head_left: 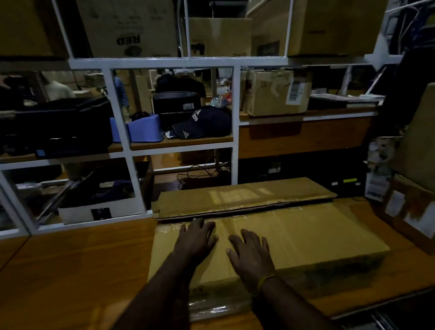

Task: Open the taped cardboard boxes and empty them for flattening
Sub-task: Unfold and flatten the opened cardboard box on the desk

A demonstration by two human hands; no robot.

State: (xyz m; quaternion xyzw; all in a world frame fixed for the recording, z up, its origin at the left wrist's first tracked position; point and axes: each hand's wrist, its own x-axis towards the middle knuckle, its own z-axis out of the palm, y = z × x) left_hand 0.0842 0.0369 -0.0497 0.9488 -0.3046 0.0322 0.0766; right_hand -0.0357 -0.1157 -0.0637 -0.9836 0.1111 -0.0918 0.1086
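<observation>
Cardboard box (303,238), low and wide, lies on the wooden table (65,268) right in front of the person, its near end wrapped in shiny clear tape (214,307) and another strip of tape running along its far edge. Both hands rest flat on its top: the left hand (195,239) lies open with fingers spread, reaching toward the far taped edge, and the right hand (251,256), also open and gripping nothing, lies just beside it, a yellow band (266,279) at the wrist. No knife or cutter shows in either hand, so the tape looks likely to be picked at with bare fingers, and the risk I see is nails slipping on slick film or the top flap tearing instead of the tape lifting. The light is dim, so tape seams are hard to find. Just beyond the box lies a flat sheet of cardboard (243,197), touching or nearly touching its far edge; pushing the box forward could shove that sheet off the table. At the right stands another box with white labels (421,219), near enough to be knocked by a swinging flap. Farther off, white shelves (175,62) hold a dark cap (204,122) and more boxes.
</observation>
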